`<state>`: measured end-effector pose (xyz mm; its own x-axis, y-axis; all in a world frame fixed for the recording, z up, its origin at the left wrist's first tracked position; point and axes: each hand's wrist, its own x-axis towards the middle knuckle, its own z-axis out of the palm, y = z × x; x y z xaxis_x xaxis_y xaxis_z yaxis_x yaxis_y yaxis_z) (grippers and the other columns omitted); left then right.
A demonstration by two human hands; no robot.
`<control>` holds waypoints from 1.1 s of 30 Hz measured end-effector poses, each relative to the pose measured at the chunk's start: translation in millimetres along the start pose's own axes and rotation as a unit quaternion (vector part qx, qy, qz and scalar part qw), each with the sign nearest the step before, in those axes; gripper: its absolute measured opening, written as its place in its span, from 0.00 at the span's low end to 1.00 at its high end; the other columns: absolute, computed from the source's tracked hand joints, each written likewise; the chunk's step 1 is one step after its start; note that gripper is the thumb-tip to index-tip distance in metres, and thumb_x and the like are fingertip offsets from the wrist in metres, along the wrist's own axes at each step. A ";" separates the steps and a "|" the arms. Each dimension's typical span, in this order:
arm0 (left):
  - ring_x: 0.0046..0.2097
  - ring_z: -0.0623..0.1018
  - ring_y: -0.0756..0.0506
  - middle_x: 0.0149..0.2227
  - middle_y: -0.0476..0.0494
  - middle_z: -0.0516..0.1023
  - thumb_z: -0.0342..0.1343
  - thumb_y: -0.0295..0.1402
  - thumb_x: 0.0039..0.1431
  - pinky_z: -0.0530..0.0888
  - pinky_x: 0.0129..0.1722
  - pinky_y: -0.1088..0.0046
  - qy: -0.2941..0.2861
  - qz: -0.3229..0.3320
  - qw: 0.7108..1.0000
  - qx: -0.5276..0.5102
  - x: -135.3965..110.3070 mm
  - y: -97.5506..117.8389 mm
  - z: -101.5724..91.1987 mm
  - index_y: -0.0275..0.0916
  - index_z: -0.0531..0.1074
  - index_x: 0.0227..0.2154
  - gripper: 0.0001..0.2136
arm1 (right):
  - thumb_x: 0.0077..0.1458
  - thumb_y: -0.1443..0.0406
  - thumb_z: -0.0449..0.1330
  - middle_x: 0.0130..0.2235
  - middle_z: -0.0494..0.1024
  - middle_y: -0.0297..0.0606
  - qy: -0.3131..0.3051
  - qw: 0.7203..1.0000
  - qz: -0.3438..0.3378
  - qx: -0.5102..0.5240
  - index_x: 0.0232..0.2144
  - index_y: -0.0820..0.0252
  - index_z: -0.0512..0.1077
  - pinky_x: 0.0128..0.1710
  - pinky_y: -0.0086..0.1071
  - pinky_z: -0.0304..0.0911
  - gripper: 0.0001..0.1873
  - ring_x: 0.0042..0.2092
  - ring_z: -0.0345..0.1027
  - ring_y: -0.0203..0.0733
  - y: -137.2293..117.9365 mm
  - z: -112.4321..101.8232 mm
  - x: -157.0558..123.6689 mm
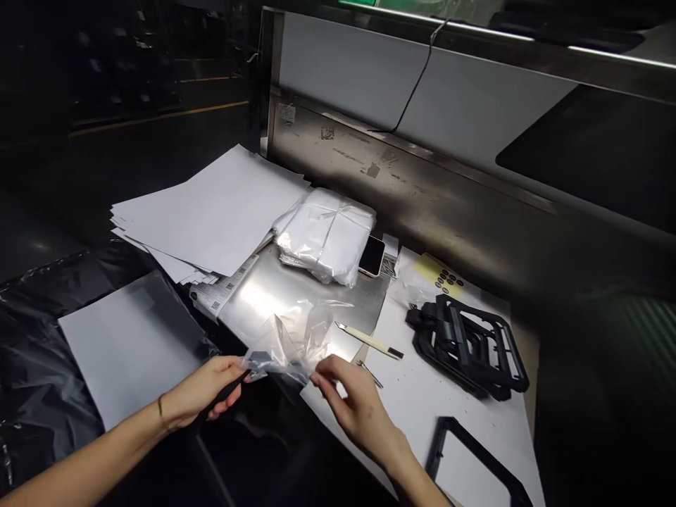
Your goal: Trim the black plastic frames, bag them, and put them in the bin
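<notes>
Both hands meet over the front edge of the counter, each grip closed on the same clear plastic bag. My left hand has its fingers curled around a dark flat part that sits at the bag's lower end, thumb on top; how much of the part is inside the bag I cannot tell. My right hand pinches the bag's near edge between thumb and forefinger, the other fingers loosely bent. The bag stands up crumpled between the two hands, above a shiny metal sheet that catches the light.

Just beyond my right hand lie a pale utility knife and, nearer, a pair of tweezers, both on white paper. Farther right sits a stack of black plastic frames, and one single black frame lies near the counter's front corner. Behind the stack is a yellowish sheet carrying small black dots. At the back of the metal sheet rests a wrapped bundle of white material in clear film, with a phone tucked against its right side. A loose pile of white sheets spreads to the left, one grey sheet lies on black plastic film, and a steel back wall rises behind everything.
</notes>
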<state>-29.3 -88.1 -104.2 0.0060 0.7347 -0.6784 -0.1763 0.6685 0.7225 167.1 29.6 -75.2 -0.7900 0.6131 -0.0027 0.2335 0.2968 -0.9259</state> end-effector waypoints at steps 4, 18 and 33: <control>0.15 0.55 0.58 0.16 0.57 0.60 0.41 0.46 0.54 0.51 0.13 0.82 0.014 -0.026 0.999 -0.035 -25.7 -19.1 -31.4 0.37 0.61 0.29 0.16 | 0.52 0.71 0.50 0.22 0.62 0.33 -0.024 0.984 -0.095 -0.149 0.24 0.60 0.63 0.22 0.29 0.44 0.07 0.23 0.51 0.33 5.7 36.2 -25.1; 0.14 0.56 0.57 0.15 0.56 0.61 0.42 0.50 0.52 0.52 0.13 0.81 0.097 -0.017 0.989 -0.107 -53.6 -51.6 -97.7 0.37 0.63 0.27 0.19 | 0.58 0.67 0.43 0.24 0.66 0.32 -0.075 0.963 -0.154 -0.208 0.29 0.58 0.59 0.25 0.24 0.55 0.07 0.24 0.59 0.32 -5.6 103.1 32.6; 0.23 0.72 0.48 0.23 0.44 0.74 0.49 0.49 0.48 0.62 0.18 0.78 0.229 -0.111 0.950 -0.182 -85.2 -108.0 -141.7 0.35 0.68 0.29 0.19 | 0.58 0.60 0.45 0.22 0.70 0.29 -0.178 0.978 0.019 -0.109 0.28 0.58 0.64 0.23 0.21 0.58 0.12 0.23 0.64 0.30 -36.3 189.3 66.1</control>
<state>-150.2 -239.2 -143.3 -0.3307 0.3971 -0.8561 -0.5494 0.6566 0.5168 -0.9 -79.2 -113.3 -0.9165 0.3449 -0.2028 0.3515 0.4518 -0.8199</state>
